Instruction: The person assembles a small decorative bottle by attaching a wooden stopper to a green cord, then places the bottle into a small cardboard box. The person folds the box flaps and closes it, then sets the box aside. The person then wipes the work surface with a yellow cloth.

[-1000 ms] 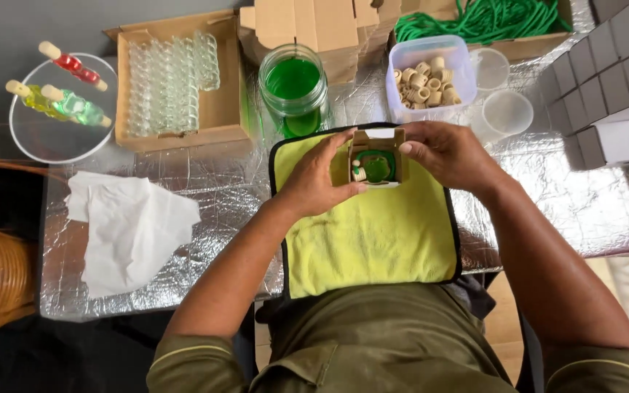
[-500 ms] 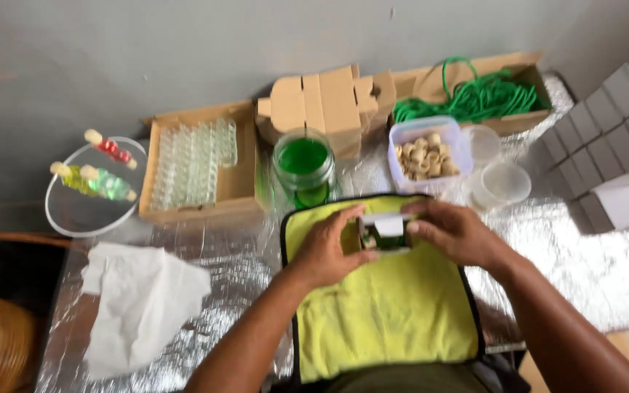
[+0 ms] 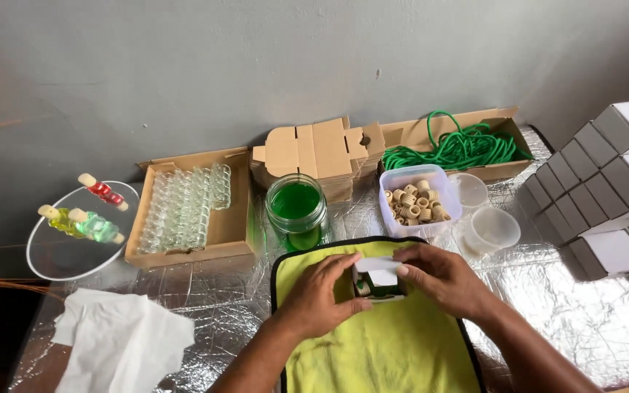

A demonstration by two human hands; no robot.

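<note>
Over yellow cloth (image 3: 384,349): small box (image 3: 381,279) pinched between left hand (image 3: 319,297), right hand (image 3: 442,278) (flaps half-folded).

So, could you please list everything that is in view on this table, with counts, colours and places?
small box: one, white, held over the cloth, a green vial partly showing inside
cloth: one, yellow with black edge, front centre
jar: one, glass with green liquid, behind the cloth
tub of caps: one, clear, beige ribbed caps inside
empty cups: two, clear, right of the tub
flat cartons: a stack, brown, at the wall
cord: one bundle, green, in a brown box
empty vials: many, clear, in a brown tray
round dish: one, clear, far left, holding filled vials
tissue: one, white, front left
closed boxes: a stack, white, right
left hand; right hand: both grip the small box
</note>
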